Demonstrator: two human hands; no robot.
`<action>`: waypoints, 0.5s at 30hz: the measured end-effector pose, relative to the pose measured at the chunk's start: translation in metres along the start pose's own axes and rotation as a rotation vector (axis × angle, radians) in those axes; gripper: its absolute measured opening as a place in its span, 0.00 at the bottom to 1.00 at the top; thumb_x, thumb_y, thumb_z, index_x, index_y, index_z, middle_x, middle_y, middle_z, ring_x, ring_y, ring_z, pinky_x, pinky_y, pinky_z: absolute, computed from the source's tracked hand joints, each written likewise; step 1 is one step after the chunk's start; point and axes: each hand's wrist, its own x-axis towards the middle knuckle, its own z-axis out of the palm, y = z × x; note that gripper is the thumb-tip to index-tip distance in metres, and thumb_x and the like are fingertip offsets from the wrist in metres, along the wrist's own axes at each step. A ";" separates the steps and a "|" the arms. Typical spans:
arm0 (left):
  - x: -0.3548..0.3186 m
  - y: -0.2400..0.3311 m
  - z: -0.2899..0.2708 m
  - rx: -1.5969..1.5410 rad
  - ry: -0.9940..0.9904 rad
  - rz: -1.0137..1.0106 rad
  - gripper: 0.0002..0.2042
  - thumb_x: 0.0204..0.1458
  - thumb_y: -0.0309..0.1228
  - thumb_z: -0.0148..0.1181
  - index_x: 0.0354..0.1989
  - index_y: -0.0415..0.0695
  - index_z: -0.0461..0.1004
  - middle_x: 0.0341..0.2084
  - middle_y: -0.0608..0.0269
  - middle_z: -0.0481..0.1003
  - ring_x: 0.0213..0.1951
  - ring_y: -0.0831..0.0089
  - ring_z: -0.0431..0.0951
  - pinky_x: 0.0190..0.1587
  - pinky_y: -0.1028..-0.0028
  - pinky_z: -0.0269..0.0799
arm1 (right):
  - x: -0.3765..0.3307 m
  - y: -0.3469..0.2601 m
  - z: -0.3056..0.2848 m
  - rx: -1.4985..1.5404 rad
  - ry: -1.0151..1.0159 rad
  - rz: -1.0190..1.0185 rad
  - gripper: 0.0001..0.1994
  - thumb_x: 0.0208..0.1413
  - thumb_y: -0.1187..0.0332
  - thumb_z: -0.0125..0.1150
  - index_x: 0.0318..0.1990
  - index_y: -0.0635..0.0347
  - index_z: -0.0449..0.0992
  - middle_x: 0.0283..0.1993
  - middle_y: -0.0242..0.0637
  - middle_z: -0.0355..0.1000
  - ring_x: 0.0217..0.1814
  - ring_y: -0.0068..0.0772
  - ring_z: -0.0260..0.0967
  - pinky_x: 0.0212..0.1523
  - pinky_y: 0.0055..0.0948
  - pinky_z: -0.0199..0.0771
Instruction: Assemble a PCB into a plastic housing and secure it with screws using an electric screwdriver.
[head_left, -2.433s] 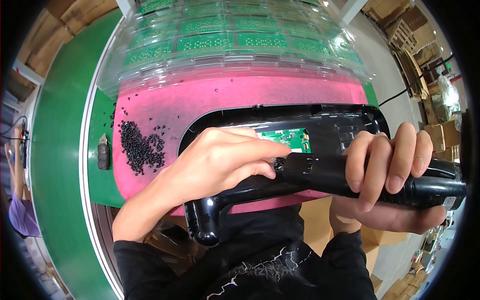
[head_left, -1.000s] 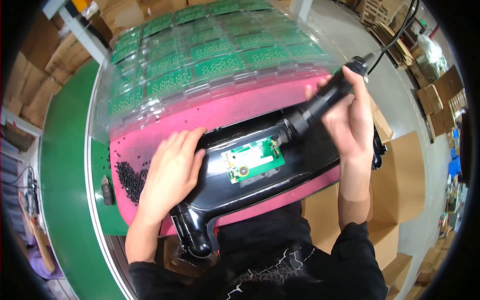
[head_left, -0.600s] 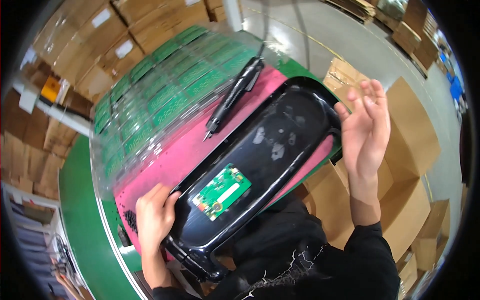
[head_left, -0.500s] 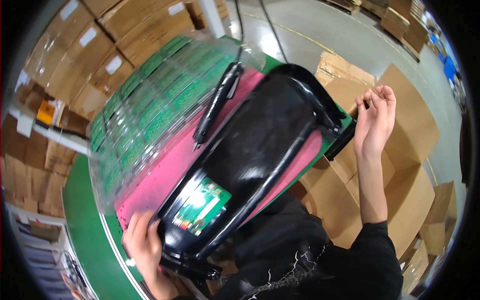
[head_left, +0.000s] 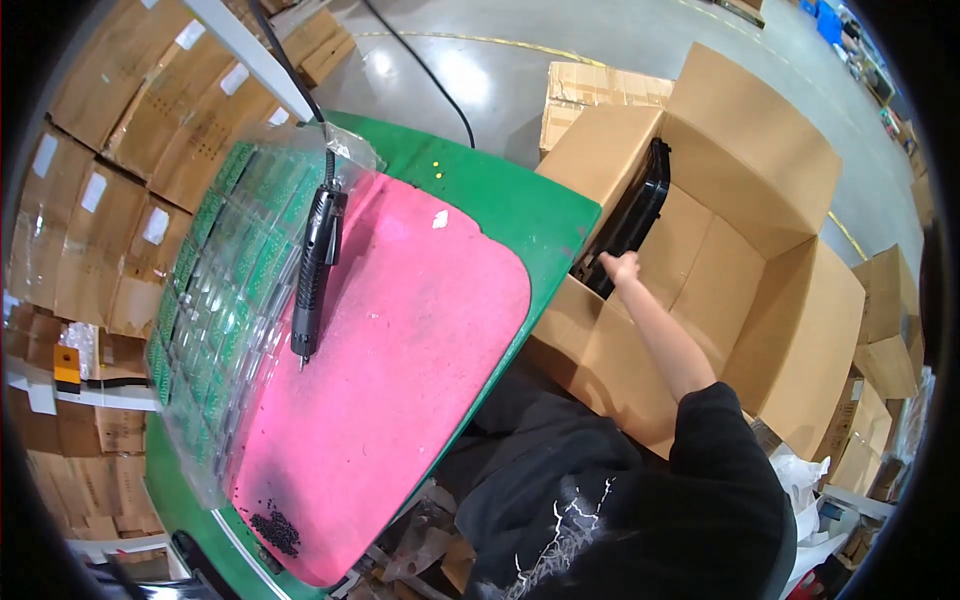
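Observation:
My right hand (head_left: 622,268) reaches into a large open cardboard box (head_left: 730,240) on the right. Its fingers close on the near end of a long black plastic housing (head_left: 640,205), which stands on edge along the box's left wall. My left hand is out of view. At the lower left rim, part of a black glossy piece (head_left: 200,565) shows, cut off by the picture's edge. A black electric screwdriver (head_left: 318,270) lies on the pink mat (head_left: 400,320), beside clear trays of green circuit boards (head_left: 235,290).
A small heap of black screws (head_left: 275,530) sits at the mat's near corner. The green table (head_left: 500,190) ends right beside the box. Two dark cables (head_left: 425,70) hang over the far edge. Stacked cartons (head_left: 110,210) line the left side.
The black housing with the circuit board has left the mat, uncovering it. My left hand has gone out of view. My right hand has lowered into the box onto a black housing. The view has shifted.

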 end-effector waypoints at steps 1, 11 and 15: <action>0.008 -0.010 -0.019 -0.107 -0.145 -0.244 0.14 0.48 0.41 0.64 0.27 0.40 0.77 0.26 0.64 0.72 0.33 0.70 0.71 0.35 0.68 0.68 | -0.005 0.003 0.014 -0.071 -0.038 0.038 0.45 0.41 0.53 0.69 0.63 0.70 0.55 0.65 0.60 0.59 0.68 0.54 0.58 0.66 0.40 0.60; -0.016 -0.101 0.013 -1.110 0.345 -1.170 0.21 0.59 0.29 0.59 0.56 0.28 0.65 0.50 0.49 0.74 0.51 0.60 0.75 0.57 0.66 0.71 | 0.073 0.031 0.034 0.577 -0.665 0.071 0.13 0.51 0.53 0.61 0.36 0.50 0.73 0.29 0.23 0.63 0.25 0.21 0.58 0.25 0.29 0.61; -0.025 -0.068 0.074 -0.989 0.259 -1.342 0.24 0.57 0.35 0.57 0.62 0.51 0.61 0.61 0.53 0.59 0.58 0.56 0.66 0.63 0.54 0.66 | 0.097 0.043 0.006 0.598 -0.746 -0.335 0.17 0.55 0.55 0.65 0.25 0.49 0.64 0.16 0.24 0.58 0.15 0.19 0.56 0.16 0.24 0.59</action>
